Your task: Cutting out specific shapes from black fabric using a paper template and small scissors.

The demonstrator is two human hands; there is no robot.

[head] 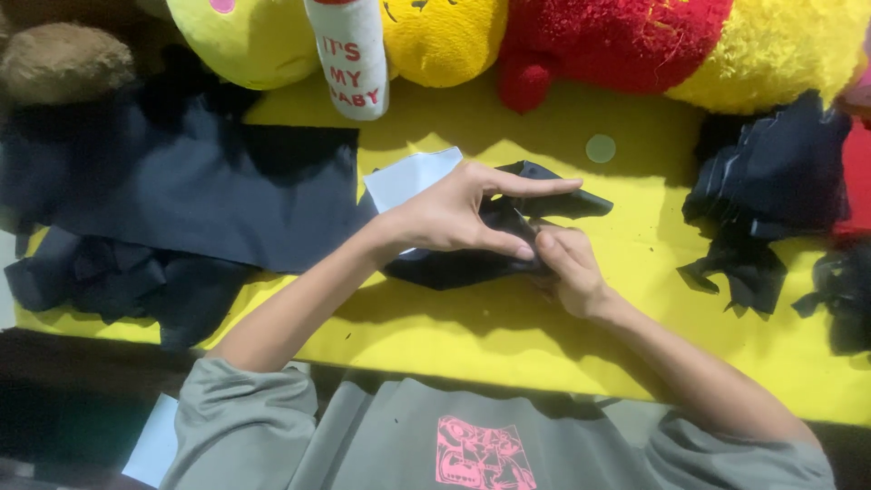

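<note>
Left hand point(454, 213) pressing flat on small black fabric piece point(508, 240) at centre of yellow table point(508, 336); index finger stretched out, thumb meeting right hand. Right hand point(567, 268) curled, fingertips pinching fabric edge; thin needle-like glint between hands, unclear.

Judgement: keep fabric flat under left palm, pinch close to edge, work small stretches.

White card point(413, 177) tucked under left wrist. Large dark cloth point(200, 195) at left, black scraps pile point(771, 181) at right. White cylinder with red lettering point(349, 54) at top, among yellow and red plush toys point(617, 41). Small pale disc point(600, 148) on table.
</note>
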